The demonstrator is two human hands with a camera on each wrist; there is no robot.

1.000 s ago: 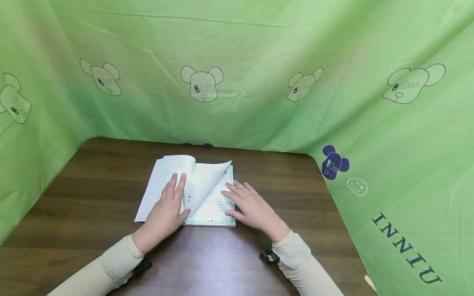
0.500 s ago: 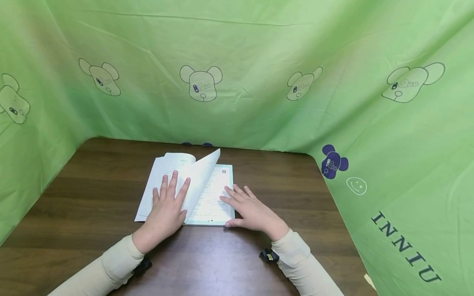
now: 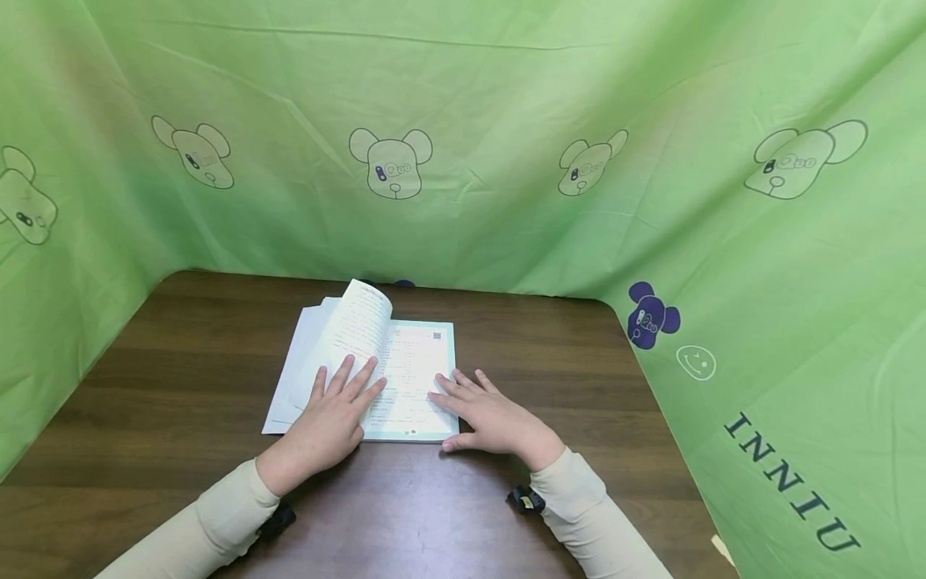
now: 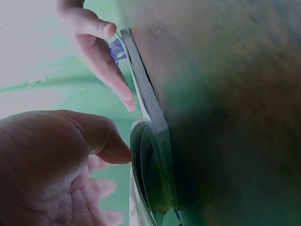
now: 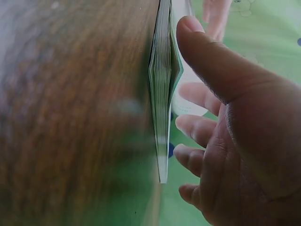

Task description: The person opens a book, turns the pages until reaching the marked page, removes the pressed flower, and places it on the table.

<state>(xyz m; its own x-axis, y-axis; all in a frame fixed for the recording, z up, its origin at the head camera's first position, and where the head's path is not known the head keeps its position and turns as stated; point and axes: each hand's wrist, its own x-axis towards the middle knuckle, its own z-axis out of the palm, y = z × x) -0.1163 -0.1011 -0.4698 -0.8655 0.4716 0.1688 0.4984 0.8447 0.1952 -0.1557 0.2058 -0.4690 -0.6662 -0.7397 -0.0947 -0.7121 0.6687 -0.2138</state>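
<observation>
Overall, the table [image 3: 564,362] is dark, wood-grained and glossy at its near side. Green cloth [image 3: 492,88] encloses its back and sides, creased and printed with bear heads; dark lettering [image 3: 792,482] marks the right side. The book [image 3: 415,378] lies face up, opened, left of centre. Hands apart: the left hand [image 3: 321,434], fingers spread, rests on a curling page [image 3: 365,322]; the right hand [image 3: 499,414], fingers extended, overlaps the book's right edge, contact unconfirmed.

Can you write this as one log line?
book lying open on table | leaf curved at left | left hand spread over book's left side | right hand spread over book's right edge
</observation>
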